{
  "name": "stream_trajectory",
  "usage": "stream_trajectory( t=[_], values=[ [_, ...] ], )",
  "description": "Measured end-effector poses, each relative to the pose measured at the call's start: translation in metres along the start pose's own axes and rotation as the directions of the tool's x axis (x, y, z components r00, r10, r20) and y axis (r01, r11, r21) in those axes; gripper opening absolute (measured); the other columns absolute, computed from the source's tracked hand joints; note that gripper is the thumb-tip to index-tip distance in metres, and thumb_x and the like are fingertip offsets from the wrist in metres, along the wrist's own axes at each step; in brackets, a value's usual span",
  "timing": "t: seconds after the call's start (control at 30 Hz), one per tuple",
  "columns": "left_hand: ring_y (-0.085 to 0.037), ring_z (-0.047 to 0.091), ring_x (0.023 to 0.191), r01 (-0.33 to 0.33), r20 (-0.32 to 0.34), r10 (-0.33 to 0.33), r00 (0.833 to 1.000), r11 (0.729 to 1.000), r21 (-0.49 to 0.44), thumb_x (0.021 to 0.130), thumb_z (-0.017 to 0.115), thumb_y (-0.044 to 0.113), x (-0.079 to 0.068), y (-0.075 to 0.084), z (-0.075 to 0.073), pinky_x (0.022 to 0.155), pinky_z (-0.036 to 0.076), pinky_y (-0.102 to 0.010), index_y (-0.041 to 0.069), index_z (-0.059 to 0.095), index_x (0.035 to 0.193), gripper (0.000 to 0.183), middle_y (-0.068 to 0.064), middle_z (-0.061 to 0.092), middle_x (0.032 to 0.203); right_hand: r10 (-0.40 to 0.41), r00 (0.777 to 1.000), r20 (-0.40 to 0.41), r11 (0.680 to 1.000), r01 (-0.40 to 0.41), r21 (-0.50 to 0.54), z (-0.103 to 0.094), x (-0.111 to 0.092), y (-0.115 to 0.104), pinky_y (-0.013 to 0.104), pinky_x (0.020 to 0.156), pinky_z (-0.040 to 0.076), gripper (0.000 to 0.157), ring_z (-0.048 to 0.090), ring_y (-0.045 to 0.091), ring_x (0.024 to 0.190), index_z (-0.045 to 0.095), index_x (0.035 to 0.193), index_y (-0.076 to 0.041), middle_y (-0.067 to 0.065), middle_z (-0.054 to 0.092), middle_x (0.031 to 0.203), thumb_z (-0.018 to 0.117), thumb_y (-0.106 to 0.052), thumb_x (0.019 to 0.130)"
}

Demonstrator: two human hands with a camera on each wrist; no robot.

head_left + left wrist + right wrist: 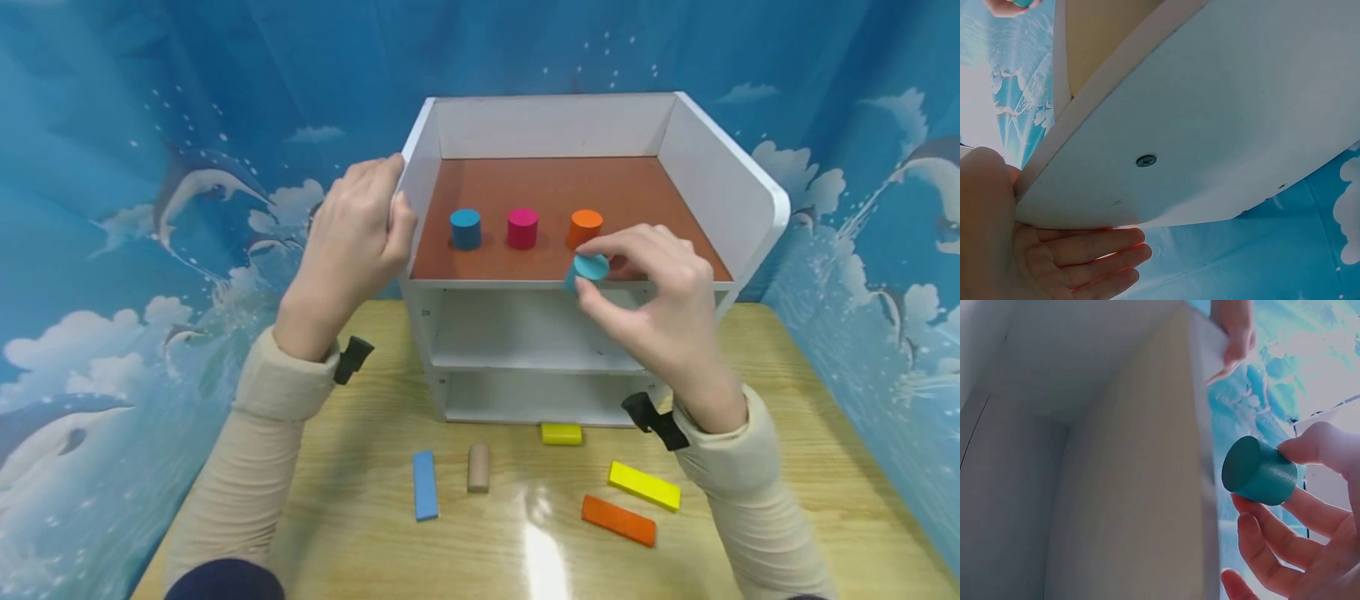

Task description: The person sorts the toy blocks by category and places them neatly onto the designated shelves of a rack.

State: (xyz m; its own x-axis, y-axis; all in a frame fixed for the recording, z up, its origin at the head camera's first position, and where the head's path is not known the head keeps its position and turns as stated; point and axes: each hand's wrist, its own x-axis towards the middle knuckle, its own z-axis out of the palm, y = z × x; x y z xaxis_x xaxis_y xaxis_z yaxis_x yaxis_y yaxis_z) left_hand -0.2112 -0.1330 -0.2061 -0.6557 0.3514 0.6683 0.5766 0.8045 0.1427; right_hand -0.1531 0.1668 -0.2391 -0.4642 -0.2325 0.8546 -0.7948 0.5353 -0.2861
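My right hand [660, 308] pinches a turquoise cylinder block [587, 271] between thumb and fingers, at the front edge of the shelf's brown top. The right wrist view shows this cylinder [1260, 470] held tilted, clear of the board. My left hand [352, 242] holds the upper left side panel of the small white shelf [558, 127]. In the left wrist view its fingers [1097, 250] lie along the panel's edge. On the brown top stand a blue cylinder [466, 229], a crimson cylinder [522, 229] and an orange cylinder [585, 228], the last just behind the right hand.
On the wooden table [360, 508], before the shelf, lie a blue plank [425, 486], a brown block [478, 468], a yellow block [561, 434], a yellow plank [644, 486] and an orange plank [618, 521]. A dolphin-print curtain [202, 125] surrounds the table.
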Motion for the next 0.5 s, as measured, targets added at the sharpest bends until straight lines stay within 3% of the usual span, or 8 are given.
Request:
stream_trajectory(
  t=[0.27,0.5],
  values=[
    [-0.036,0.047,0.132,0.003,0.0,-0.003,1.0,1.0,-0.007,0.103,0.033,0.022,0.0,0.001,-0.001,0.11,0.038,-0.052,-0.005,0.046,0.144,0.051,-0.024,0.052,0.141,0.094,0.992,-0.082,0.99,-0.102,-0.097,-0.011,0.008,0.02,0.034,0.071,0.037,0.019,0.055,0.025,0.078,0.075,0.1,-0.002,0.011,0.069,0.088,0.07,-0.012,0.084],
    [-0.037,0.048,0.131,-0.012,-0.014,0.011,1.0,1.0,-0.013,0.103,0.034,0.021,0.0,0.0,0.0,0.11,0.037,-0.052,-0.007,0.048,0.142,0.05,-0.025,0.053,0.14,0.178,0.979,-0.098,0.965,-0.193,-0.175,-0.014,0.009,0.031,0.033,0.074,0.035,0.018,0.054,0.03,0.08,0.075,0.103,-0.002,0.013,0.068,0.089,0.068,-0.007,0.087]
  ],
)
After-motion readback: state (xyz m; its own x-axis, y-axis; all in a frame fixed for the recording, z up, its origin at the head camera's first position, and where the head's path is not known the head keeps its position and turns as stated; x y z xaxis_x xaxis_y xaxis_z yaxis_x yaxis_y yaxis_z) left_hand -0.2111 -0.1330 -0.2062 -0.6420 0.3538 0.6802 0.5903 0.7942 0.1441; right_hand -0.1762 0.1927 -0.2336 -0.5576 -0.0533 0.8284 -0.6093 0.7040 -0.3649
